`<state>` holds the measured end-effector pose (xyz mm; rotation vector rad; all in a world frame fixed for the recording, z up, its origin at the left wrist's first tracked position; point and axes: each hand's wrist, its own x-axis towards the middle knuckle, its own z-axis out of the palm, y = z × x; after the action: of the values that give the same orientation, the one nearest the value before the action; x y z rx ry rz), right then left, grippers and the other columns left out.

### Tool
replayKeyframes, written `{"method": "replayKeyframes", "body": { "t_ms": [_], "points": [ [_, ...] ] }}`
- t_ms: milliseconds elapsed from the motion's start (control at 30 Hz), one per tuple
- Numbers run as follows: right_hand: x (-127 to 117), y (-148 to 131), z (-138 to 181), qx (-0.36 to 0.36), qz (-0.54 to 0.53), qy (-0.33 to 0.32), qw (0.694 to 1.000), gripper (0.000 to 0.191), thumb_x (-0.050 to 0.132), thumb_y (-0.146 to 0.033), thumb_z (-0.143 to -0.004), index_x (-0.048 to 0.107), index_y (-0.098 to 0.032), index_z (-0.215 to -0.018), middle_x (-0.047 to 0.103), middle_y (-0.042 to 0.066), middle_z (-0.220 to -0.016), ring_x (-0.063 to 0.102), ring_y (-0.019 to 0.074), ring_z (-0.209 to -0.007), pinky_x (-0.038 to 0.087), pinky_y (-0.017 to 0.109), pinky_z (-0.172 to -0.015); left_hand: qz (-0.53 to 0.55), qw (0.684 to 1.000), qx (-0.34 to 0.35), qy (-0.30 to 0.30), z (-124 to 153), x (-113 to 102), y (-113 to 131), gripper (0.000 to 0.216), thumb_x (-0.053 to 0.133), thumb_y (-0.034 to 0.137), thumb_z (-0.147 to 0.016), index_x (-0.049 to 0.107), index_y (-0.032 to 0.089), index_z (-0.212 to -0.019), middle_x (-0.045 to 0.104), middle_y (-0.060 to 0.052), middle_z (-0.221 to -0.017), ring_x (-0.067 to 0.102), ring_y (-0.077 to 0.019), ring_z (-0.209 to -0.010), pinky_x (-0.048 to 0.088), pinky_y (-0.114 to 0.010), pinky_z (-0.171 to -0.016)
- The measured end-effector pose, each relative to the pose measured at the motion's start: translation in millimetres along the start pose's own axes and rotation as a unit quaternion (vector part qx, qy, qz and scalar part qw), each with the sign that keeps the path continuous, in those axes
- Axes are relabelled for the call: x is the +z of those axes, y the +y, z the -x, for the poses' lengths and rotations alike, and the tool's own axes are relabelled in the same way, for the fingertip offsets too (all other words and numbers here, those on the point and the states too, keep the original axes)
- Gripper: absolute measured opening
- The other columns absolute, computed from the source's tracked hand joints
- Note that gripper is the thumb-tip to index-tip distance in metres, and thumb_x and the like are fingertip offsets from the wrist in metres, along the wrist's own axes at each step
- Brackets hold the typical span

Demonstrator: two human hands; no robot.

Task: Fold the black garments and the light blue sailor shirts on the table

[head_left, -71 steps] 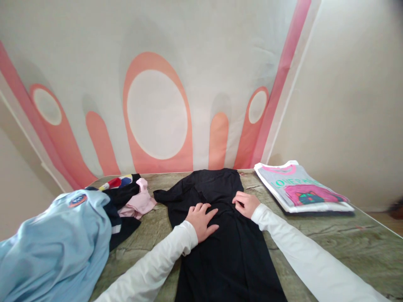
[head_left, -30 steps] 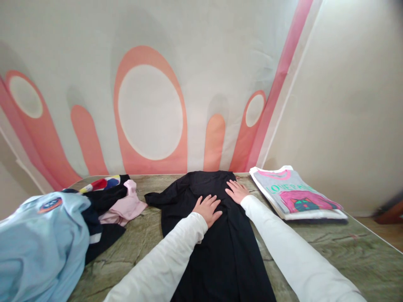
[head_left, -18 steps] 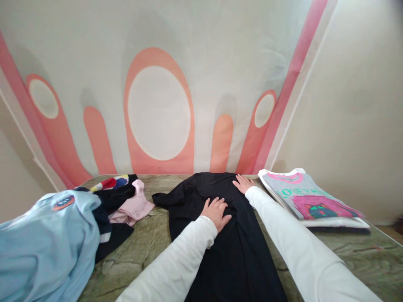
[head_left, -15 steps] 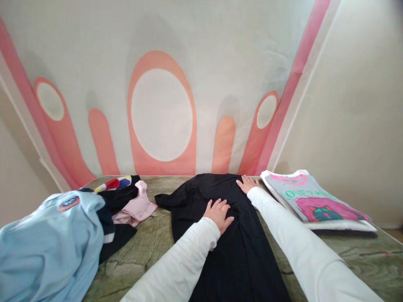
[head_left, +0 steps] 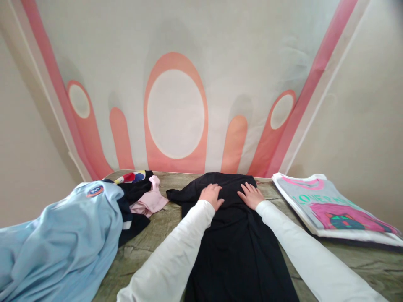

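Observation:
A black short-sleeved shirt (head_left: 233, 256) lies lengthwise on the wood-patterned table, its far end near the back edge. One sleeve sticks out to the left, while the right side runs straight, with no sleeve showing there. My left hand (head_left: 212, 196) rests on the upper left part of the shirt, palm down, fingers extended. Across from it, my right hand (head_left: 251, 195) lies flat near the shirt's upper right edge with its fingers spread. Neither hand grips the cloth. Small wrinkles run through the fabric below my hands.
On the left a loose heap holds a light blue garment (head_left: 85, 235), a pink piece of clothing (head_left: 151, 200) and dark clothes (head_left: 135, 228). At the right stands a folded stack topped by a grey printed shirt (head_left: 327, 201). A patterned wall (head_left: 176, 113) rises behind the table (head_left: 147, 247).
My left hand has slid up the shirt, away from me. My right hand has come off the far right edge onto the cloth. The view has shifted slightly left.

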<state>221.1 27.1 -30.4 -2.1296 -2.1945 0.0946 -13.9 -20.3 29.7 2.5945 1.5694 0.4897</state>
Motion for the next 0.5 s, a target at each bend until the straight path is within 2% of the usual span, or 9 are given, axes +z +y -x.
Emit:
{"method": "replayKeyframes", "body": {
  "t_ms": [67,167,233,300,367,500],
  "points": [
    [0.2,-0.5,1.2,0.0,-0.001,0.007,1.0,0.07,0.01,-0.062,-0.082,0.021,-0.02,-0.137,0.013,0.006,-0.145,0.011,0.0237,-0.131,0.012,0.042,-0.103,-0.05,0.99,-0.129,0.029,-1.7,-15.5,-31.2,0.048,0.058,0.033,-0.073,0.044,0.021,-0.116,0.042,-0.011,-0.129,0.031,-0.0273,-0.123,0.02,-0.048,-0.1],
    [-0.7,-0.7,1.7,-0.001,-0.004,0.008,1.0,0.07,0.01,-0.062,-0.082,0.02,-0.021,-0.137,0.013,0.005,-0.145,0.011,0.0233,-0.131,0.012,0.042,-0.103,-0.052,0.956,-0.289,0.003,2.0,-31.3,-79.1,0.046,0.067,0.037,-0.062,0.053,0.017,-0.102,0.052,-0.016,-0.117,0.041,-0.0338,-0.114,0.028,-0.051,-0.092],
    [-1.2,-0.8,2.1,0.0,-0.005,0.008,1.0,0.07,0.01,-0.062,-0.082,0.02,-0.021,-0.137,0.013,0.005,-0.145,0.011,0.0233,-0.131,0.013,0.042,-0.103,-0.011,0.949,-0.316,-0.004,5.1,-36.6,-105.5,0.027,0.065,0.034,-0.065,0.058,0.017,-0.085,0.061,-0.012,-0.101,0.053,-0.03,-0.1,0.037,-0.043,-0.085],
    [-1.5,-0.8,2.8,0.001,-0.005,0.012,1.0,0.07,0.01,-0.062,-0.082,0.021,-0.021,-0.137,0.014,0.005,-0.145,0.012,0.0233,-0.131,0.013,0.042,-0.103,0.016,0.95,-0.312,0.016,6.8,-39.4,-125.3,0.012,0.058,0.029,-0.071,0.057,0.018,-0.074,0.064,-0.007,-0.087,0.058,-0.0237,-0.088,0.041,-0.034,-0.079],
    [-1.5,-0.7,3.4,0.0,-0.006,0.015,1.0,0.07,0.01,-0.062,-0.082,0.021,-0.021,-0.137,0.015,0.004,-0.144,0.012,0.023,-0.131,0.013,0.042,-0.103,0.035,0.947,-0.314,0.056,7.1,-40.8,-139.0,0.012,0.051,0.027,-0.076,0.055,0.017,-0.072,0.063,-0.006,-0.082,0.058,-0.0209,-0.085,0.042,-0.03,-0.077],
    [-0.2,0.0,3.1,-0.002,-0.006,0.021,1.0,0.07,0.01,-0.063,-0.081,0.022,-0.022,-0.137,0.015,0.004,-0.144,0.013,0.0224,-0.131,0.013,0.041,-0.103,0.097,0.932,-0.328,0.125,7.0,-40.3,-154.0,0.021,0.041,0.03,-0.083,0.052,0.012,-0.08,0.062,-0.012,-0.085,0.058,-0.0235,-0.086,0.042,-0.033,-0.076]
  ]
}}
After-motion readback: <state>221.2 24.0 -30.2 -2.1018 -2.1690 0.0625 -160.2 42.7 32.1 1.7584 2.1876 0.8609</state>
